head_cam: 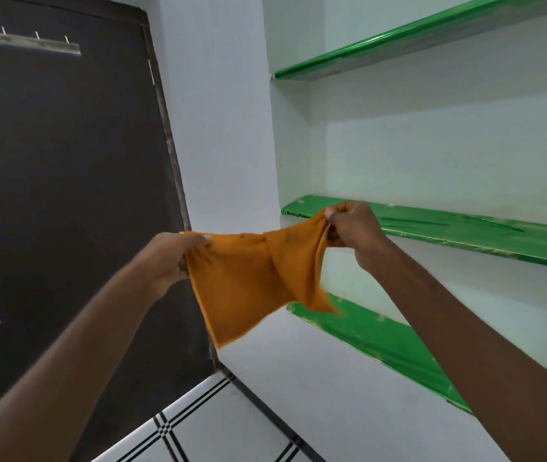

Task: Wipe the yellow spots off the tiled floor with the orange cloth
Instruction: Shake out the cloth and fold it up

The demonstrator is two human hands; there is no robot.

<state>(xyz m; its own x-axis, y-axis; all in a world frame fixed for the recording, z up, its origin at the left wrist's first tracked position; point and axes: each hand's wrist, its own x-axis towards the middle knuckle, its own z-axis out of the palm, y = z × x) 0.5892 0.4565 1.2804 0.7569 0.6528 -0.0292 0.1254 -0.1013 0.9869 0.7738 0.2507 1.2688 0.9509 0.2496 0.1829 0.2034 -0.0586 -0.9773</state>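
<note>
In the middle of the frame, the square orange cloth (252, 278) is held up in the air, well above the white tiled floor with black lines (198, 425) at the bottom. The left hand (172, 258) pinches one upper corner and the right hand (352, 235) grips the other, bunched, edge. I think the cloth is being spread out before wiping.

No yellow spots are visible on the small piece of floor shown. A dark brown door (65, 178) fills the left, and green glossy shelves (465, 231) stand right, just behind the cloth.
</note>
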